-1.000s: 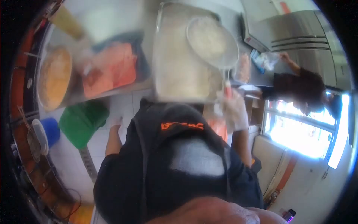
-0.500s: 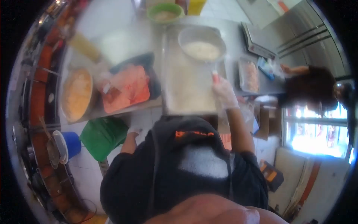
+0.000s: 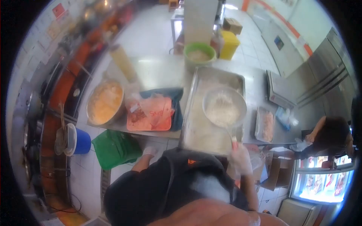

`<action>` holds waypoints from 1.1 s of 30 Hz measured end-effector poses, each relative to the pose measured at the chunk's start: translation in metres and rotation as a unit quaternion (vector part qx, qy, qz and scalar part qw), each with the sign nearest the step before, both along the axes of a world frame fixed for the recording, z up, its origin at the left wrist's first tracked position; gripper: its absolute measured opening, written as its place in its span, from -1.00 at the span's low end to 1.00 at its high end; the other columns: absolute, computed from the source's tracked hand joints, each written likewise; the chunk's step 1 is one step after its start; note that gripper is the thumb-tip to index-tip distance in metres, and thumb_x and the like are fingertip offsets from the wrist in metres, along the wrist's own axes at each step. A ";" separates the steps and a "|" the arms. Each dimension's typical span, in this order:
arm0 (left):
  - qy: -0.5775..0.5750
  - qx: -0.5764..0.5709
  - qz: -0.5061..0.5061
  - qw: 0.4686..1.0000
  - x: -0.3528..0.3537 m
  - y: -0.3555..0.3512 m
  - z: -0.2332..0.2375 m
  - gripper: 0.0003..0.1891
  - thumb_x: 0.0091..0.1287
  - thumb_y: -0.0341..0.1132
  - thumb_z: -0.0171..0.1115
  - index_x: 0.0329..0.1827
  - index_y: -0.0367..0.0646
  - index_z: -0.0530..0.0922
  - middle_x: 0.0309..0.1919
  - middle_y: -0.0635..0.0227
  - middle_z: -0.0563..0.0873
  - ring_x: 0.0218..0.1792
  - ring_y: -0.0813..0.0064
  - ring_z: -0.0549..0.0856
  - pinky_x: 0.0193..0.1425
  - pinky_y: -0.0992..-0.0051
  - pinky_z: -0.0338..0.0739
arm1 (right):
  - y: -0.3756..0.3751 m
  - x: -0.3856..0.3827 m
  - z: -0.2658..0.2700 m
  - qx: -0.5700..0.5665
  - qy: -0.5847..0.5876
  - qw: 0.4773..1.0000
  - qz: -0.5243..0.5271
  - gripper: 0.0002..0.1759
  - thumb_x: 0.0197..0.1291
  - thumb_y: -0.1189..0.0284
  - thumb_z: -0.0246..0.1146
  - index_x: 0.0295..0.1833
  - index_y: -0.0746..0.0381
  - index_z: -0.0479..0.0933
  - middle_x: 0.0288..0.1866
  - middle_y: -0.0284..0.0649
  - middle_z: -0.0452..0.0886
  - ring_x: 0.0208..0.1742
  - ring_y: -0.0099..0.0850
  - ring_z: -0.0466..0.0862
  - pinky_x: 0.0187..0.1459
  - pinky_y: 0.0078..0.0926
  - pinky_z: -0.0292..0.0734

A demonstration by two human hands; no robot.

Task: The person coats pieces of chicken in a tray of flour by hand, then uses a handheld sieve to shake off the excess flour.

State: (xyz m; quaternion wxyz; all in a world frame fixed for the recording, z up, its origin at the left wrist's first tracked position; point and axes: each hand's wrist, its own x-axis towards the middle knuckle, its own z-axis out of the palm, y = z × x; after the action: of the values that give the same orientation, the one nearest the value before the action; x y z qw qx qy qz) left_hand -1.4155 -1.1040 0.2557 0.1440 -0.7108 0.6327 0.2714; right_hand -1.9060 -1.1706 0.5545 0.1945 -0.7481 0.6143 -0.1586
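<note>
My right hand (image 3: 240, 160), in a clear glove, is closed around the red handle (image 3: 234, 144) of a round strainer (image 3: 224, 108). Pale, flour-like stuff lies in the strainer, which overlaps the right half of a long metal tray (image 3: 191, 133). More of the same pale powder covers the tray's bottom. My left hand (image 3: 150, 151), also gloved, hangs below the table edge, beside a green bin (image 3: 117, 148). Its fingers are too small and blurred to make out.
Left of the tray are a red tray (image 3: 166, 116) with plastic bags and a metal bowl (image 3: 106, 103) of orange-yellow food. A green bowl (image 3: 200, 54) stands behind. On the right are a container of pinkish pieces (image 3: 265, 126), a scale (image 3: 281, 88) and another person (image 3: 330, 137).
The strainer has come from the tray's far end toward me, with my right hand drawn back. My view has tilted up, showing more of the room.
</note>
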 end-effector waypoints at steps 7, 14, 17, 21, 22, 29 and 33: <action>0.088 0.065 0.146 0.983 0.026 0.015 -0.053 -0.58 0.29 -0.01 0.04 -0.05 -0.08 0.69 -0.04 0.03 0.69 0.06 0.10 0.64 0.16 0.19 0.48 | 0.009 0.032 0.099 0.246 -0.116 0.944 -0.185 -0.58 0.41 0.17 0.02 -0.20 0.33 0.54 -0.42 0.06 0.56 -0.35 -0.05 0.57 -0.31 -0.19 0.45; 0.034 0.085 -0.020 0.996 0.024 0.048 -0.027 -0.63 0.30 -0.07 0.11 0.00 -0.09 0.65 -0.04 0.10 0.69 -0.02 0.10 0.66 0.06 0.24 0.54 | -0.035 0.031 0.049 0.129 -0.069 0.985 -0.096 -0.51 0.48 0.09 -0.12 -0.03 0.26 0.56 -0.25 0.10 0.62 -0.19 -0.03 0.64 -0.14 -0.12 0.47; 0.021 0.066 0.000 0.998 0.013 0.025 -0.020 -0.63 0.31 -0.04 0.12 0.03 -0.03 0.64 -0.07 0.07 0.70 -0.05 0.08 0.67 0.08 0.21 0.53 | 0.003 -0.026 0.026 0.162 -0.116 0.974 -0.109 -0.62 0.44 0.18 -0.06 0.04 0.22 0.53 -0.19 0.11 0.61 -0.12 0.06 0.61 -0.08 -0.09 0.47; 0.024 0.068 0.064 0.995 0.006 0.029 0.000 -0.60 0.23 -0.02 0.16 -0.07 -0.12 0.70 -0.12 -0.02 0.70 -0.05 0.01 0.68 0.08 0.17 0.54 | -0.066 0.005 0.002 -0.026 0.053 0.992 0.111 -0.66 0.25 0.41 0.07 0.10 0.31 0.45 -0.10 0.11 0.60 -0.03 0.01 0.60 -0.04 -0.10 0.49; 0.062 0.106 0.094 0.988 0.004 0.034 -0.008 -0.64 0.23 -0.08 0.16 -0.10 -0.13 0.70 -0.14 -0.03 0.70 -0.07 0.00 0.69 0.06 0.15 0.55 | -0.064 0.014 0.001 -0.205 -0.013 0.977 0.064 -0.62 0.43 0.19 -0.01 -0.14 0.30 0.54 -0.33 0.16 0.59 -0.24 -0.07 0.66 -0.18 -0.14 0.46; 0.027 0.083 -0.095 0.992 0.018 0.024 -0.039 -0.74 0.22 -0.23 0.14 -0.17 -0.16 0.70 -0.18 -0.06 0.70 -0.10 -0.04 0.68 0.00 0.09 0.55 | -0.025 -0.005 0.062 -0.029 -0.045 0.999 -0.003 -0.60 0.43 0.17 -0.01 -0.16 0.30 0.55 -0.34 0.06 0.63 -0.17 -0.07 0.67 -0.11 -0.23 0.48; 0.037 0.106 -0.117 0.987 0.023 0.041 -0.040 -0.73 0.23 -0.23 0.13 -0.17 -0.15 0.70 -0.17 -0.06 0.69 -0.10 -0.05 0.68 -0.02 0.09 0.55 | -0.014 -0.022 0.069 0.027 -0.061 0.998 -0.004 -0.58 0.43 0.17 0.00 -0.15 0.32 0.56 -0.29 0.09 0.63 -0.13 -0.10 0.66 -0.10 -0.25 0.48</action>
State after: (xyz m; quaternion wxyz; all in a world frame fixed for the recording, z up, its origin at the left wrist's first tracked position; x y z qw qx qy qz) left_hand -1.3921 -1.0633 0.2152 0.2258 -0.6022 0.6837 0.3448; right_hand -1.9281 -1.1848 0.6238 0.2513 -0.7287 0.6086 -0.1884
